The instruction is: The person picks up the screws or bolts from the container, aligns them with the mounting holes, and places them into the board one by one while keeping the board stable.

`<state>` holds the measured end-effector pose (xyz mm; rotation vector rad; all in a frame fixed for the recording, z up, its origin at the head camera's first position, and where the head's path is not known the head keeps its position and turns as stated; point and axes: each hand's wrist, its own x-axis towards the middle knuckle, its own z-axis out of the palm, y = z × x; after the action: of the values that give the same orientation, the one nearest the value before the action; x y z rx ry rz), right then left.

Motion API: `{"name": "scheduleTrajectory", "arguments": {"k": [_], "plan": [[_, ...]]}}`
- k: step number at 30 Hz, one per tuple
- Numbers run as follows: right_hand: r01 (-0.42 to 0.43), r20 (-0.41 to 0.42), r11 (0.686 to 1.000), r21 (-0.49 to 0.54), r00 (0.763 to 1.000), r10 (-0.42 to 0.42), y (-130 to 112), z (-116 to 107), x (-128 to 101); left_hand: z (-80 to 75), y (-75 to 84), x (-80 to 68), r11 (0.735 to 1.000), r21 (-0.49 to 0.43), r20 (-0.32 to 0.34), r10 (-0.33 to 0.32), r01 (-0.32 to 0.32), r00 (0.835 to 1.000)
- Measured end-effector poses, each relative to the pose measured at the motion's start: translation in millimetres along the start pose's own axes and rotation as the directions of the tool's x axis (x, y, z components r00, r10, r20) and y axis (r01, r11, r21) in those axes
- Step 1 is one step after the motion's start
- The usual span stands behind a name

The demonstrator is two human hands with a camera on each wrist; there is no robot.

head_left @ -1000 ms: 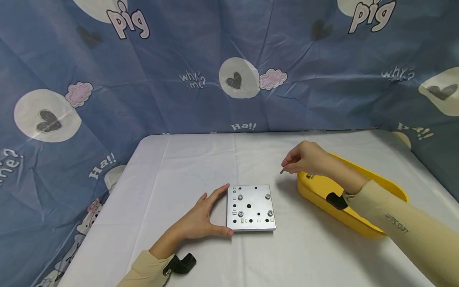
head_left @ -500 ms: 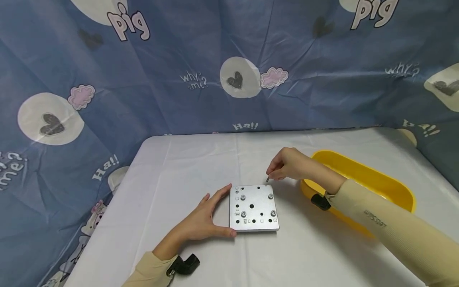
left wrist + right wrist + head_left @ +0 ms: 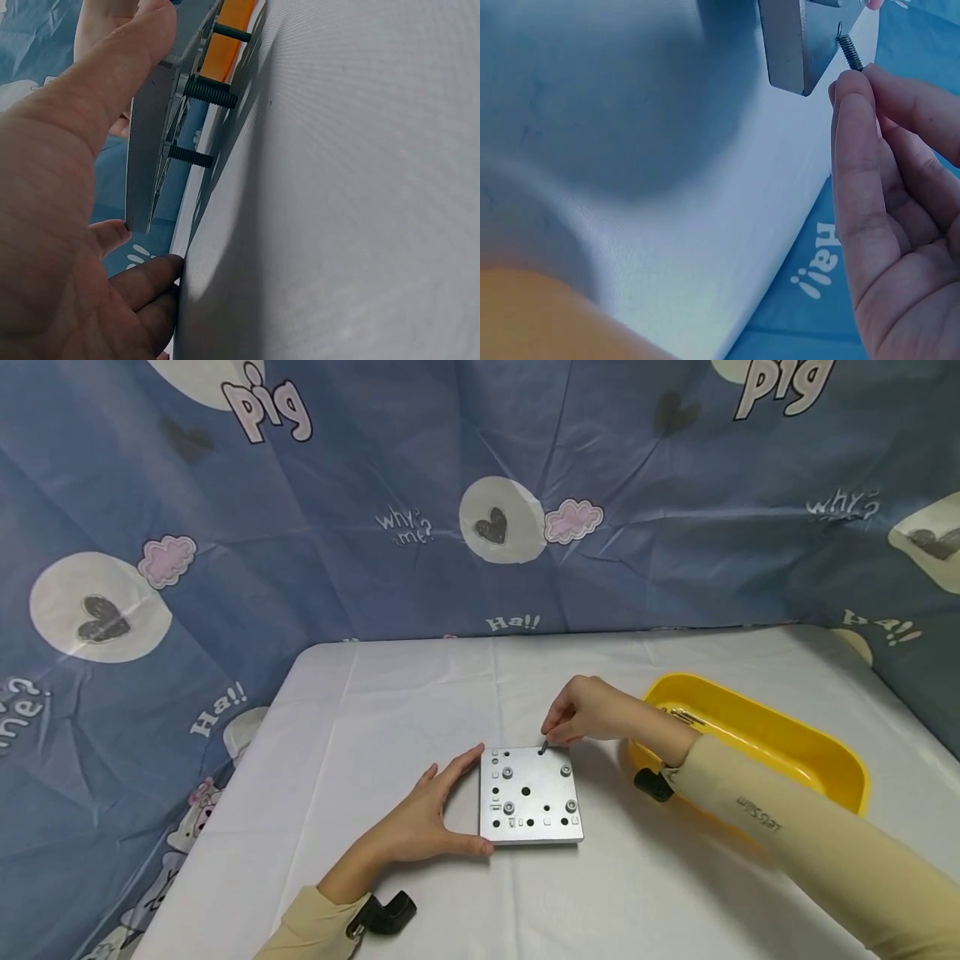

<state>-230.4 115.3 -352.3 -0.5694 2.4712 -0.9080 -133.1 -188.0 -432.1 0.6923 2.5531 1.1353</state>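
Note:
A square silver metal plate (image 3: pixel 536 777) with several holes and socket-head screws lies in the middle of the table. My left hand (image 3: pixel 423 827) holds it by its left side, thumb at the near corner and index finger at the far one. In the left wrist view, threaded screw shanks (image 3: pixel 210 93) stick out from the plate's underside. My right hand (image 3: pixel 588 714) pinches a small threaded screw (image 3: pixel 850 52) between thumb and index finger. Its tip is at a hole near the plate's far edge; whether it has entered, I cannot tell. The pinching fingertips cover its other end.
On the right stands a yellow tray (image 3: pixel 787 739), partly behind the right forearm, with a few small metal parts (image 3: pixel 686 717) inside. A white cloth (image 3: pixel 405 702) covers the table. A blue printed curtain (image 3: pixel 390 577) hangs behind it.
My right hand has moved left from beside the yellow tray to the plate's far edge, carrying the screw. My left hand keeps its hold on the plate.

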Motion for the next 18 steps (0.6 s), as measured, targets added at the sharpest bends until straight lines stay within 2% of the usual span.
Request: {"name": "scheduleTrajectory", "arguments": {"k": [18], "plan": [[-0.015, 0.000, 1.000, 0.001, 1.000, 0.015, -2.3, 6.7, 6.8, -0.4, -1.4, 0.2, 1.000, 0.002, -0.003, 0.000, 0.000, 1.000]]}}
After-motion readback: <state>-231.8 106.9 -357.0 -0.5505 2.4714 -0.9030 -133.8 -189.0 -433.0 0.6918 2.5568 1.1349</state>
